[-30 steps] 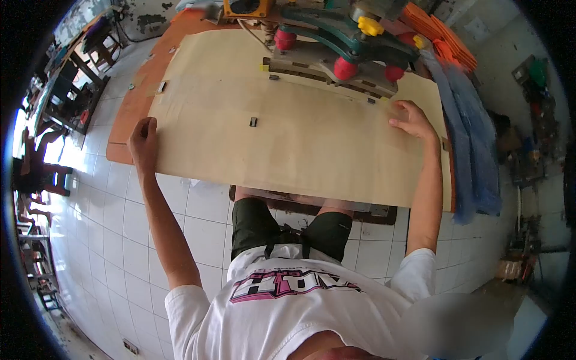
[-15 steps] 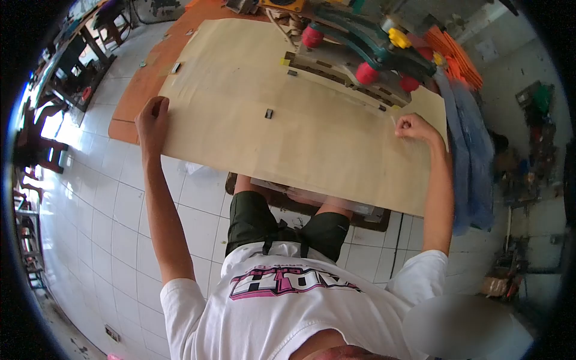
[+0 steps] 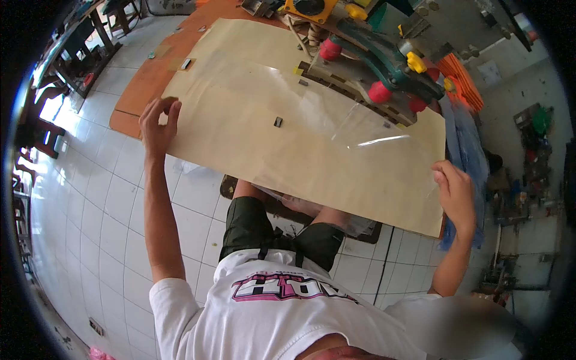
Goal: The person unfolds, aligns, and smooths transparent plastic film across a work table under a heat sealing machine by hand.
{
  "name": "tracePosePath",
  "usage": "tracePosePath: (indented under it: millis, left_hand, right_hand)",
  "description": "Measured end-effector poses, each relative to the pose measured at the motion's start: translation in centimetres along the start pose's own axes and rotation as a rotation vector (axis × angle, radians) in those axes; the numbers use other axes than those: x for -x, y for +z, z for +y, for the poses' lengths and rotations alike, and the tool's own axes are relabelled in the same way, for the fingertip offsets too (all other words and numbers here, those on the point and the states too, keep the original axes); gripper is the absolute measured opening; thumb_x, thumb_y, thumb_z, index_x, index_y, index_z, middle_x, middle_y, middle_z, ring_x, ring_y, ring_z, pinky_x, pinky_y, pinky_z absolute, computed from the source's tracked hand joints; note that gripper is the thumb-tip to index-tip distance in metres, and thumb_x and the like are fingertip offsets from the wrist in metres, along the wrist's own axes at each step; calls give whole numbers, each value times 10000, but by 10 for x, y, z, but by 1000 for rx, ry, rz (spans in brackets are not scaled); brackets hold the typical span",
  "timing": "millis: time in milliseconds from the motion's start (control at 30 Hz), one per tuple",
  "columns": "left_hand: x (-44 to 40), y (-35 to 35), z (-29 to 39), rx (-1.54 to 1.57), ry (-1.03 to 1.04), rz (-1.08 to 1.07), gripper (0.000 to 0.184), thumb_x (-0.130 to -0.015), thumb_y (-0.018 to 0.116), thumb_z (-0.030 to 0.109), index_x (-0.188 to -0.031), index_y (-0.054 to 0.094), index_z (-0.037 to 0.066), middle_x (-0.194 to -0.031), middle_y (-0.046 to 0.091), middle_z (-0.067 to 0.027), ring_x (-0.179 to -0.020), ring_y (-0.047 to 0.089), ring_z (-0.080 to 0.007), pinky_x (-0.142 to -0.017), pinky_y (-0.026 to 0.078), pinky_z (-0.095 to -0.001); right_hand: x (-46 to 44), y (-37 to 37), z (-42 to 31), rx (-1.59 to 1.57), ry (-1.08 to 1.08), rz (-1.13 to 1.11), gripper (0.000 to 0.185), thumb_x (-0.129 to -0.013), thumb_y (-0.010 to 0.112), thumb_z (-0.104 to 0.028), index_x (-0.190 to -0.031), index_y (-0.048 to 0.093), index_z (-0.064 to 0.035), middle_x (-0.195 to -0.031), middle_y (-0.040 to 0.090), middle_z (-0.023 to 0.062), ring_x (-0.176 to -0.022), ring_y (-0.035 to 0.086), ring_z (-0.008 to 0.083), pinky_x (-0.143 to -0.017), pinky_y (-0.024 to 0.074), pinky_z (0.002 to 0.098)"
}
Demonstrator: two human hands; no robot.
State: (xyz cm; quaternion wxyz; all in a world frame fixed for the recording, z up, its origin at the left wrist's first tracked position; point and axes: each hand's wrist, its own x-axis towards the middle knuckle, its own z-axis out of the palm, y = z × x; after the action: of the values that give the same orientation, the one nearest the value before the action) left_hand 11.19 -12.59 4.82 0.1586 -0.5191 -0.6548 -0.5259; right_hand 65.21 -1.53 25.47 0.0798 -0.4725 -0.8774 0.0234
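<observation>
A clear plastic sheet (image 3: 375, 139) lies over the beige sheet (image 3: 228, 138) on the table, shown by its bright reflections and creases. My right hand (image 3: 456, 195) is closed at the beige sheet's right edge, pinching the edge of the clear plastic. At the left edge, my left hand (image 3: 159, 126) has its fingers bent round to the thumb in a pinch. What it holds, if anything, is too thin to make out. A small dark block (image 3: 278, 122) sits near the middle of the beige sheet, and another small block (image 3: 303, 82) is close to the machine.
A green-armed machine (image 3: 384, 69) with red and yellow knobs stands at the back right. Orange tabletop (image 3: 135, 90) shows at the left. Blue plastic (image 3: 465, 141) hangs at the right edge, near an orange stack (image 3: 459, 75). White tiles (image 3: 108, 210) cover the floor.
My right hand has moved right and towards me, out to the board's edge. Glossy reflections of the clear plastic now show across the middle. My left hand's fingers have loosened from a fist.
</observation>
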Motion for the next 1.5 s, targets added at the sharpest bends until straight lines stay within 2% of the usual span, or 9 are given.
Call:
tracePosePath:
  millis: [167, 300, 433, 533, 633, 900, 967, 1100, 1500]
  left_hand:
    - [-6, 25, 61, 236, 101, -81, 168, -811, 719, -18, -973, 684, 11, -891, 671, -90, -673, 578, -168, -646, 495, -285]
    - [-24, 50, 134, 369, 28, -387, 510, -820, 736, 46, -1303, 579, 89, -1259, 563, -112, -785, 597, -142, -696, 495, -281]
    - [-45, 81, 159, 431, 34, -616, 551, -851, 726, 106, -1361, 519, 101, -1302, 541, -103, -776, 607, -157, -653, 489, -285]
    - [-57, 104, 162, 398, 113, -706, 384, -876, 710, 129, -1239, 598, 75, -1161, 618, -99, -718, 602, -161, -610, 480, -290]
    - [-69, 104, 173, 524, 189, -698, 136, -921, 668, 123, -920, 643, -11, -782, 652, -44, -626, 554, -125, -563, 455, -283]
    - [-102, 32, 226, 524, 94, -711, 132, -942, 641, 108, -910, 629, -19, -827, 619, -31, -723, 549, -77, -638, 461, -241]
    - [-106, 20, 237, 597, 169, -542, 147, -920, 656, 103, -858, 633, -29, -634, 516, 7, -545, 402, -22, -474, 325, -218]
    - [-113, -5, 250, 537, 113, -563, 150, -913, 644, 73, -840, 616, -55, -648, 522, 6, -558, 407, -28, -483, 323, -216]
    - [-119, -41, 268, 505, 179, -462, 132, -895, 654, 48, -815, 613, -47, -609, 508, 11, -540, 379, -19, -471, 295, -206]
  right_hand:
    - [25, -19, -26, 129, -113, 143, 92, -918, 571, -94, -964, 614, -26, -902, 664, 179, -785, 640, 392, -668, 485, 442]
    - [41, -28, -35, 220, -169, 180, 83, -906, 572, -79, -961, 627, -49, -859, 656, 148, -726, 625, 372, -625, 462, 430]
    - [59, -41, -50, 341, -197, 231, 105, -877, 588, -74, -972, 634, -75, -805, 626, 112, -661, 598, 337, -594, 432, 408]
    - [75, -52, -55, 394, -181, 255, 126, -869, 588, -80, -986, 635, -74, -797, 619, 103, -660, 594, 330, -594, 430, 406]
    - [85, -70, -50, 389, -163, 264, 135, -873, 584, -83, -994, 635, -53, -797, 616, 122, -673, 597, 333, -601, 436, 397]
    - [85, -106, 8, -102, -49, 183, 281, -961, 563, -249, -899, 640, 14, -760, 628, 97, -646, 575, 180, -587, 440, 309]
    - [81, -107, 29, -176, -54, 164, 308, -973, 554, -268, -869, 633, 11, -717, 608, 79, -606, 552, 154, -558, 420, 289]
    - [73, -109, 54, -339, -94, 96, 415, -1000, 525, -345, -780, 607, -3, -621, 549, 31, -505, 475, 89, -486, 358, 250]
    - [53, -115, 63, -378, -135, 94, 436, -992, 529, -372, -725, 586, -33, -615, 522, 11, -481, 440, 75, -471, 334, 248]
